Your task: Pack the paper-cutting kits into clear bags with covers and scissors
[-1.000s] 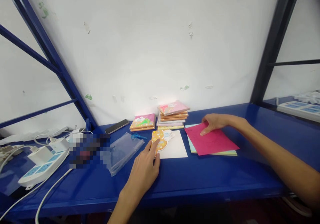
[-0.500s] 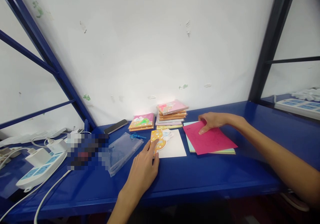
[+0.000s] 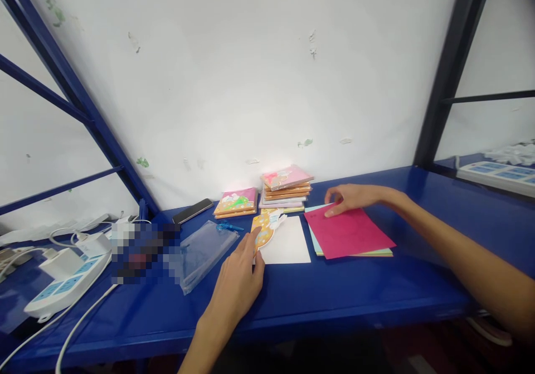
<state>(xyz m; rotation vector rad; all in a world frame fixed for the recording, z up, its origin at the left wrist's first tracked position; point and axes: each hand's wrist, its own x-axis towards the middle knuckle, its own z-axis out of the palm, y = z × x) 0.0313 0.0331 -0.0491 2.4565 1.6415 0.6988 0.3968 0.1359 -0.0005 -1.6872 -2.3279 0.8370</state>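
Note:
My left hand [image 3: 236,285] rests its fingertips on the lower part of a yellow die-cut card [image 3: 262,232], which lies on a white sheet of paper [image 3: 288,244]. To the right, my right hand [image 3: 351,199] lies over the top edge of a magenta paper sheet [image 3: 346,233], with its thumb on the sheet. Under the magenta sheet, a stack of pastel paper sheets [image 3: 318,246] shows only at its edges.
Two stacks of small illustrated booklets [image 3: 286,187] stand against the white wall, beside a smartphone [image 3: 192,210]. A clear plastic pouch [image 3: 204,256] lies on the blue metal shelf [image 3: 355,290]. A power strip [image 3: 62,286] with cables sits at left, near a pixelated patch.
The whole view drifts slightly left and up. My right hand slides a little left along the magenta sheet, which stays in place. My left hand stays on the yellow card.

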